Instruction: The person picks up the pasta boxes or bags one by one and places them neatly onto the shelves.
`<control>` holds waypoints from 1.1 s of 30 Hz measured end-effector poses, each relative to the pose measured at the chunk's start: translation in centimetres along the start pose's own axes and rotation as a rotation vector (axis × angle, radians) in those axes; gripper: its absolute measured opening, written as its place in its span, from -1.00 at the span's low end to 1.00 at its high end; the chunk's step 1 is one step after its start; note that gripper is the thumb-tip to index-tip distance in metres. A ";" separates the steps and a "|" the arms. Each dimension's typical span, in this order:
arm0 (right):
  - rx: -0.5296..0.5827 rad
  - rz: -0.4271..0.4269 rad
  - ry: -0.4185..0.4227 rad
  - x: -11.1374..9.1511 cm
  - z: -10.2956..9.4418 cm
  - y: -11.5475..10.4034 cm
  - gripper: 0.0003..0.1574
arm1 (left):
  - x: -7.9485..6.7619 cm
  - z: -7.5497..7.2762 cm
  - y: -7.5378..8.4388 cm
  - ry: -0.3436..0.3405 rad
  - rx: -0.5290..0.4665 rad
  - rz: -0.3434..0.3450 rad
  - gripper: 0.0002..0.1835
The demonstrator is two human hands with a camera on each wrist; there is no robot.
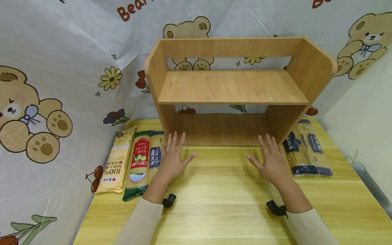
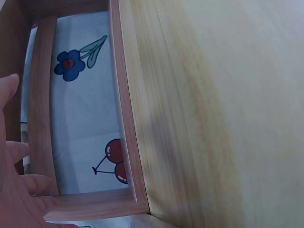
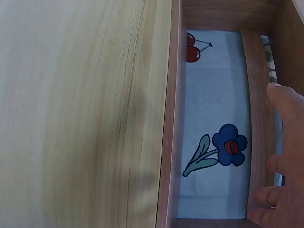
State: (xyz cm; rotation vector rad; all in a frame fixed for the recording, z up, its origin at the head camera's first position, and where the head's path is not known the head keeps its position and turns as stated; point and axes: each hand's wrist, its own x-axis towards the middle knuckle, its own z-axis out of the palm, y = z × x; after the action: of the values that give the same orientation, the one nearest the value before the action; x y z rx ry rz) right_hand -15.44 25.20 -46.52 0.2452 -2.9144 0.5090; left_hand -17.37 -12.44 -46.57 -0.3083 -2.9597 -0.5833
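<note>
My left hand (image 1: 172, 160) is held out in front of the left end of a wooden two-tier shelf (image 1: 232, 87), fingers spread and holding nothing. Opposite it, my right hand (image 1: 272, 164) is spread the same way near the shelf's right end. Whether either hand touches the table or shelf, I cannot tell. Beside the left hand lies a blue-labelled la Sicilia spaghetti pack (image 1: 155, 153), partly covered by that hand. Nearest the right hand is clear-and-blue la Sicilia pasta packaging (image 1: 306, 149). Both wrist views show fingers before the shelf's wooden frame (image 2: 40, 104).
Left of the shelf lie a red-and-green Olivoilà spaghetti pack (image 1: 140, 163) and a yellow pasta pack (image 1: 117, 160). All rest on a light wooden table (image 1: 220, 211). A bear-patterned cloth (image 1: 82, 44) hangs behind, with a pale wall (image 1: 367, 112) at right.
</note>
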 end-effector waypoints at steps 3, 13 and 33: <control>0.015 0.000 0.014 -0.2 -0.1 0.4 0.18 | 0.1 -0.1 -0.2 0.022 -0.043 -0.010 -0.05; 0.039 0.039 0.097 -0.6 -0.5 1.3 0.08 | 0.6 -1.2 -0.5 0.226 -0.239 -0.028 -0.23; 0.131 0.153 0.166 -1.9 -1.7 4.5 -0.16 | 1.9 -4.8 -1.3 0.532 -0.401 -0.026 -0.43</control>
State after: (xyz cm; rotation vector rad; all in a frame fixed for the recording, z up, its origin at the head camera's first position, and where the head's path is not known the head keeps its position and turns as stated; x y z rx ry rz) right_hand -14.17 30.22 -46.74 -0.0037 -2.7547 0.7089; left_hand -19.21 -15.14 -42.36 -0.1178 -2.3291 -1.0715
